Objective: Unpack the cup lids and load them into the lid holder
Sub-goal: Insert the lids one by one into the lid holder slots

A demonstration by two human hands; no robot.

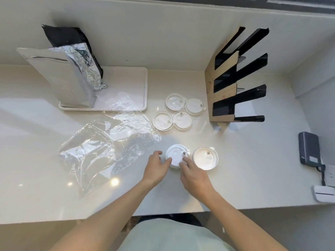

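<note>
A short stack of white cup lids [176, 155] sits on the pale counter in front of me. My left hand [156, 166] touches its left rim with thumb and fingers. My right hand [194, 173] presses fingertips on its near right edge. Another white lid [204, 158] lies just right of the stack. Several clear lids [178, 111] lie flat farther back. The black and cardboard lid holder [237, 77] stands at the back right, its slots looking empty. A crumpled clear plastic bag [110, 147] lies open to the left.
A white tray [143, 87] at the back left holds a silver foil pouch [61, 77] and a black bag [72, 38]. A dark power bank [309, 147] with a cable and a white device [323, 193] sit at the right edge. The counter's front edge is close to my body.
</note>
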